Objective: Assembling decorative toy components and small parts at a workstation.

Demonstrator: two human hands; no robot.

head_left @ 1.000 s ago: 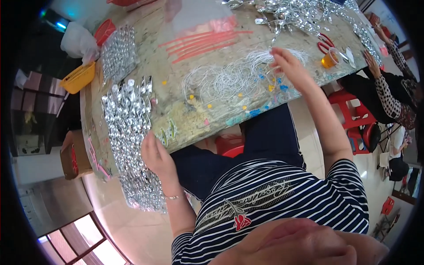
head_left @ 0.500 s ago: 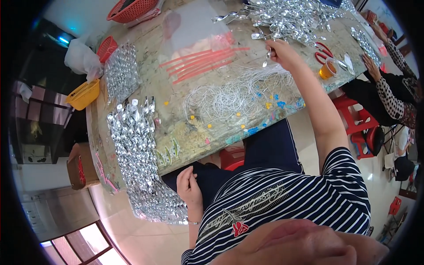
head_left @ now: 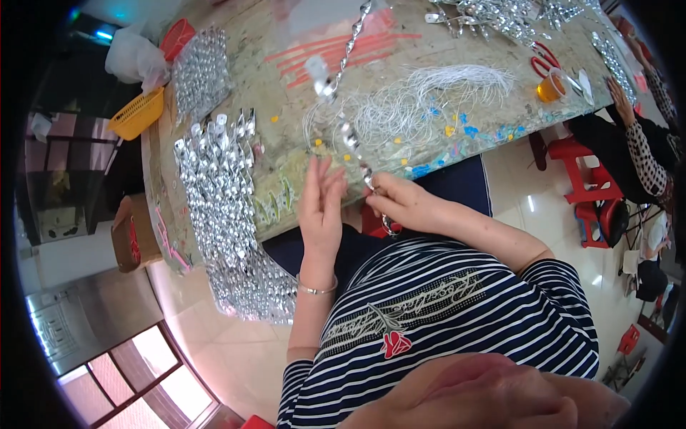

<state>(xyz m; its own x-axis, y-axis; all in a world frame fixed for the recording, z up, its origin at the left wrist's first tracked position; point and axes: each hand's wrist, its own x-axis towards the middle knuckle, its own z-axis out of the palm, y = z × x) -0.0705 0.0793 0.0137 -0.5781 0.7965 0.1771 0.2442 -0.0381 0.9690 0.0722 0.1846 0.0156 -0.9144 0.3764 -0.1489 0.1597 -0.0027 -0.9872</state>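
Observation:
My right hand [head_left: 404, 204] pinches a shiny silver twisted strip [head_left: 350, 136] in front of my body, over the table's near edge. The strip rises from my fingers to a pale flat tab, and a short curled end hangs below them. Another silver twisted length [head_left: 350, 46] runs upward near that tab; I cannot tell whether both are one piece. My left hand [head_left: 320, 211] is raised beside the strip, fingers stretched and apart, holding nothing. Many like strips lie in a long silver stack [head_left: 218, 193] on the left, draping over the edge. A loose silver heap [head_left: 493, 18] lies at the far right.
White strings [head_left: 400, 100] lie tangled mid-table. Behind them are red strips [head_left: 343, 53] and clear bags. At right stand a cup of amber liquid [head_left: 550, 89] and red-handled scissors [head_left: 544, 58]. A yellow basket [head_left: 136, 114] is at left. Another person's hand [head_left: 620, 100] rests at far right.
My right hand has come back from the far silver heap with a twisted strip. My left hand has risen from my lap toward it and its fingers have straightened. The view has shifted.

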